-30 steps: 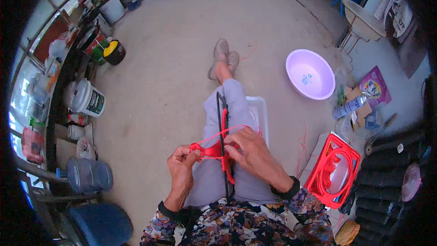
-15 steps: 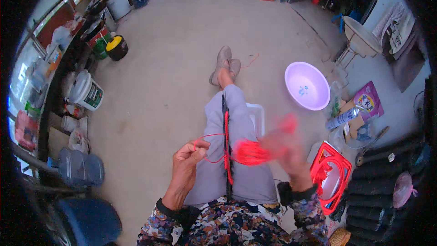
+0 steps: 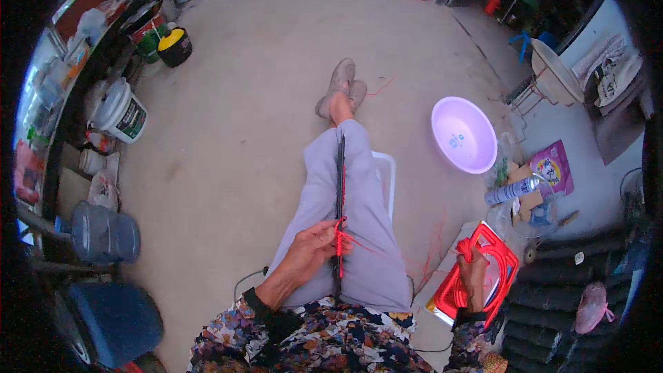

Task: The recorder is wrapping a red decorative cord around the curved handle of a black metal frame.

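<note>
A long, thin black rod (image 3: 341,159) lies lengthwise over my grey trouser legs, with red cord (image 3: 339,243) wound round its nearer part. My left hand (image 3: 311,252) is closed at these windings, fingertips pinching the cord against the rod. Out to the right, my right hand (image 3: 474,278) grips a bunched length of the same red cord (image 3: 467,251). That hand is over a red plastic frame (image 3: 510,262) lying beside my right leg. Faint, blurred strands of cord stretch between the two hands.
A purple basin (image 3: 464,135) sits on the floor ahead to the right, near a spray can (image 3: 511,190) and a purple packet (image 3: 554,169). A white tub (image 3: 120,112), a blue water bottle (image 3: 105,231) and a dark blue seat (image 3: 114,321) line the left.
My left hand has moved right onto the rod and closed at the windings. My right hand has swung outward to the right with the red cord, away from the rod. The view has shifted slightly.
</note>
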The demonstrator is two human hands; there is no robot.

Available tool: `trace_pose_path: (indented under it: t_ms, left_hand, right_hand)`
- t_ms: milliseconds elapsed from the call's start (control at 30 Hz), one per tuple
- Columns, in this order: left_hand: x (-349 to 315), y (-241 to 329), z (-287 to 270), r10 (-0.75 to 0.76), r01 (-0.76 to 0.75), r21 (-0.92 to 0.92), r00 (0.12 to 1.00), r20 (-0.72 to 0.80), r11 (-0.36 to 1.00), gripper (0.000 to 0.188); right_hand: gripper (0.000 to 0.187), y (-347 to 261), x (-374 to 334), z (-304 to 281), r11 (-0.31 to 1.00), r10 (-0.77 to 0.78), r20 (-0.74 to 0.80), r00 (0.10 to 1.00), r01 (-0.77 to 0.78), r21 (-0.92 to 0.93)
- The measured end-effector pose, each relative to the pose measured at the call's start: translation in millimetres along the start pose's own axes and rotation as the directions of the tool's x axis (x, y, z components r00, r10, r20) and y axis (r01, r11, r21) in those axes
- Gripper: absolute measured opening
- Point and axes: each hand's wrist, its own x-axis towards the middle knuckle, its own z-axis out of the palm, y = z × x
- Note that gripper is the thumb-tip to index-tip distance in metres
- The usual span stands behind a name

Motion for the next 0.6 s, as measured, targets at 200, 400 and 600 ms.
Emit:
trace_pose_path:
  t_ms: [200,400,600]
  left_hand:
    - [8,-16,-16,-0.017,0.028,-0.183,0.998,0.063,0.983,0.033]
    - [11,-17,-2,-0.023,0.0,-0.214,0.994,-0.104,0.977,0.032]
    - [11,-17,-4,-0.02,0.055,-0.343,0.994,0.106,0.938,0.032]
  right_hand:
    - [0.019,-221,44,24,0.747,0.174,0.582,0.794,-0.491,0.447]
    - [0.019,-263,28,53,0.705,-0.078,0.747,0.66,-0.494,0.509]
    - [0.021,-254,23,40,0.416,0.034,0.785,0.619,-0.723,0.552]
